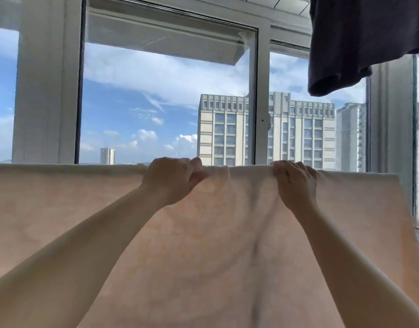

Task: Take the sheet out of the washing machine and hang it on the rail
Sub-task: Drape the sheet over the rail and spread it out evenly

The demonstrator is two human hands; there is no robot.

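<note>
Peach sheet (215,245) top fold pinched under both grips: left hand (173,179), right hand (294,183).

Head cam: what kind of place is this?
Likely an enclosed high-rise apartment balcony used for drying laundry. Big white-framed windows look out level with tower blocks, a dark garment hangs overhead, and both hands, left and right, grip a pale sheet along its top edge.
</note>
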